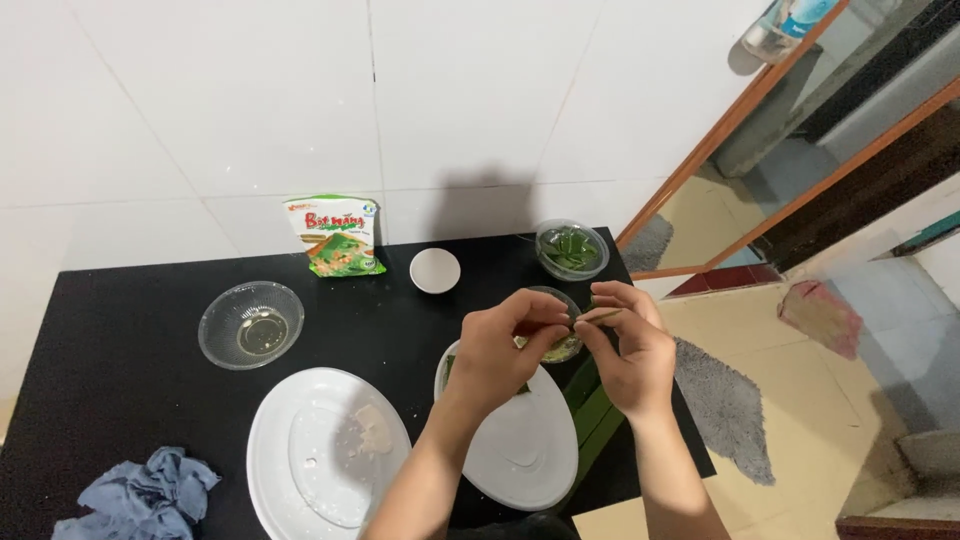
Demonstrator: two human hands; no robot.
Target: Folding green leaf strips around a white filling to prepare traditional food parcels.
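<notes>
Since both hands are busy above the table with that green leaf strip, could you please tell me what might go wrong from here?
1. The leaf strip, pinched between left hand and right hand, looks thin and might tear or slip.
2. The white oval plate seems to overhang the black table at its near edge; a forearm nudge could tip it.
3. The small glass bowl sits right under the hands and could be bumped.

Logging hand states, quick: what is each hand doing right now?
Left hand: fingers pinched shut on the green leaf strip.
Right hand: pinched shut on the same strip.
</notes>
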